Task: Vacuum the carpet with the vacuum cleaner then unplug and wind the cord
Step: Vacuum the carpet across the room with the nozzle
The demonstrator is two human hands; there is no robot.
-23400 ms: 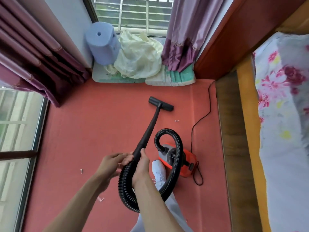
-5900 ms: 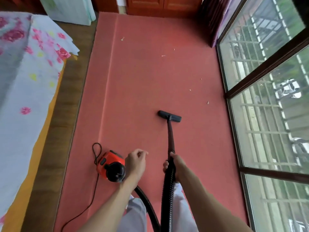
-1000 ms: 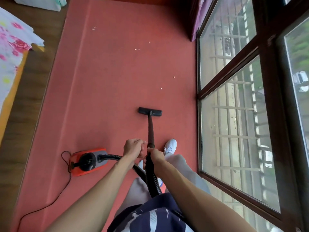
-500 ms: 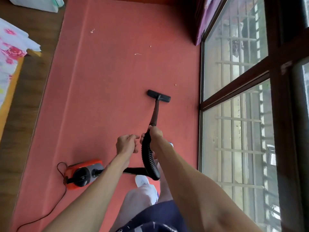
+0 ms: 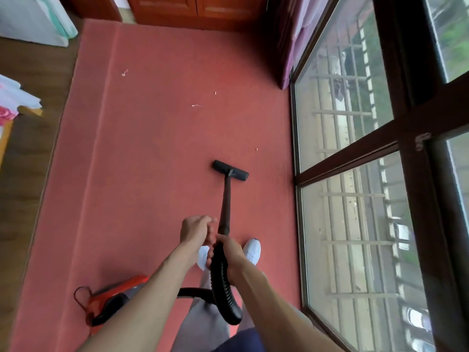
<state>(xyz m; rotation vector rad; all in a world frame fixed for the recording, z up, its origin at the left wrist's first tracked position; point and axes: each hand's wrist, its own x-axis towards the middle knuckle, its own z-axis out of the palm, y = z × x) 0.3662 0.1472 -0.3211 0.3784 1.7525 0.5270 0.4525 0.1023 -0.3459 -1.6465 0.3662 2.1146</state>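
My right hand grips the top of the ribbed black hose where it joins the black wand. The wand runs forward to the flat black floor nozzle, which rests on the red carpet. My left hand hovers just left of the wand with fingers loosely curled, holding nothing. The orange vacuum body sits low left behind my left forearm, its black cord looping beside it.
Small white scraps lie on the carpet ahead, one more further left. A tall window with dark frame runs along the right. A wooden floor strip and bed corner are at left; a wooden cabinet stands at the far end.
The view tilted up and shows more carpet ahead. The nozzle is still ahead near the window. My right hand keeps its grip and my left hand stays beside the wand.
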